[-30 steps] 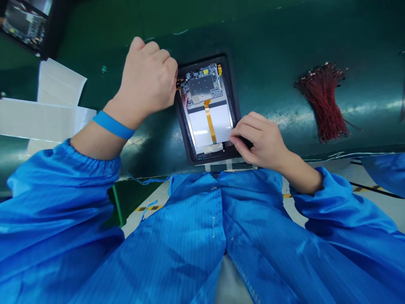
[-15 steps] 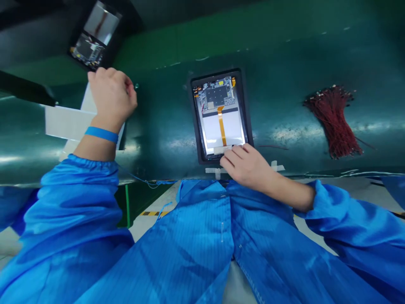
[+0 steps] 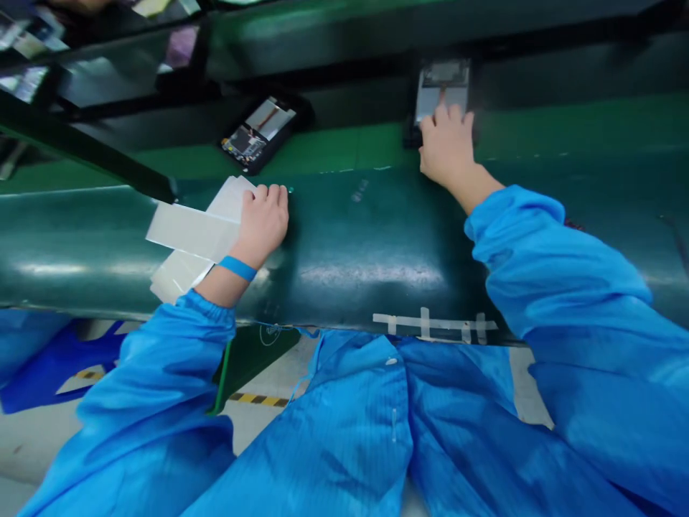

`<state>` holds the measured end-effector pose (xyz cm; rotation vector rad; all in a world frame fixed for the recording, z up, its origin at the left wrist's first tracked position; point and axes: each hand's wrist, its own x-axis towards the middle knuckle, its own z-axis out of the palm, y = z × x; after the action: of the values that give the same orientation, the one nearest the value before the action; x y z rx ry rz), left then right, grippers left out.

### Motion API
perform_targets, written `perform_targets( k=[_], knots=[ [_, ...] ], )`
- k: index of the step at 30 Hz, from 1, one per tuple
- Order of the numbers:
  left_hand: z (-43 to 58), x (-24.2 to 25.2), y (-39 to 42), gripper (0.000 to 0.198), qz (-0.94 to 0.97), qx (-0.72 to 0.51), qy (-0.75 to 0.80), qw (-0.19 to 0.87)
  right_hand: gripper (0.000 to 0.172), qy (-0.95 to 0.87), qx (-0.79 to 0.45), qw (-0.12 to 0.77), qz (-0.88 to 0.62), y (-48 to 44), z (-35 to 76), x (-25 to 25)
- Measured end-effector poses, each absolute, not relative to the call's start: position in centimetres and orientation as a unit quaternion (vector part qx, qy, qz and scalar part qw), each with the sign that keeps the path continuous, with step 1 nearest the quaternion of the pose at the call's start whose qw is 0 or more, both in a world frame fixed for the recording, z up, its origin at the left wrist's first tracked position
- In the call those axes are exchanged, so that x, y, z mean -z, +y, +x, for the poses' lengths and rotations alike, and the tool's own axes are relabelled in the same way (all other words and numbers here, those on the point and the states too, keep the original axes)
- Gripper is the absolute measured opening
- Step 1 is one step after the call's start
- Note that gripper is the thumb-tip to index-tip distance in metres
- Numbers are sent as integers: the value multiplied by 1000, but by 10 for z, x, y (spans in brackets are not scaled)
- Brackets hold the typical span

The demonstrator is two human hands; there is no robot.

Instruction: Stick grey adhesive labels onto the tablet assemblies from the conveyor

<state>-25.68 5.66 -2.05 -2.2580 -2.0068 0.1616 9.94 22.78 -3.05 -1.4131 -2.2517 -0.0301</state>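
Observation:
My right hand [image 3: 446, 147] reaches far up the view, its fingertips on the near edge of an open tablet [image 3: 442, 90] in a black frame. The tablet's circuit board shows at its far end, and my fingers cover its lower part. My left hand [image 3: 263, 224], with a blue wristband [image 3: 237, 268], rests on a stack of white sheets [image 3: 194, 237] lying on the dark green mat [image 3: 366, 266]. Its thumb is hidden. A second open tablet [image 3: 258, 135] lies beyond that hand, out of reach of its fingers.
White tape strips [image 3: 430, 324] form marks along the mat's near edge. Below that edge are my blue striped coat [image 3: 344, 431] and a floor with yellow-and-black tape [image 3: 258, 398]. A dark rail [image 3: 80, 143] crosses the upper left, with further devices [image 3: 24, 43] beyond it.
The first tablet has moved from the mat to the far side, pushed along by my right hand. My left hand has moved onto the white sheets. The view has shifted, and the red wire bundle is gone.

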Motion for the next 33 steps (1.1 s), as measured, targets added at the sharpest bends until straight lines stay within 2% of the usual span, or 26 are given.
perform_targets(
  k=[2,4,7,9,12,15,21,25,30,33],
  knots=[
    [-250,18,35,66,-759,-3,-646,81,31,-831,-17,262,-490,200,72,30],
    [-242,17,12,70,-784,40,-613,91,8,-849,-121,293,-422,160,43,30],
    [-229,19,-16,76,-816,85,-561,106,15,-836,-283,353,-311,102,12,25],
    [-223,21,-30,78,-825,102,-544,119,18,-809,-335,389,-286,79,3,19],
    [-217,22,-42,77,-832,107,-529,125,15,-820,-311,406,-258,66,2,6],
    [-215,23,-46,73,-842,114,-509,139,11,-878,-231,364,-207,64,5,-4],
    [-217,25,-49,63,-853,135,-489,124,26,-921,-144,319,-172,61,4,-3],
    [-221,27,-53,64,-858,140,-484,102,24,-916,-178,328,-148,58,2,-3],
    [-228,26,-57,68,-860,134,-483,95,14,-861,-374,290,-186,72,-16,-3],
    [-232,24,-63,66,-855,144,-486,113,14,-862,-345,261,-265,104,-48,3]
  ],
)
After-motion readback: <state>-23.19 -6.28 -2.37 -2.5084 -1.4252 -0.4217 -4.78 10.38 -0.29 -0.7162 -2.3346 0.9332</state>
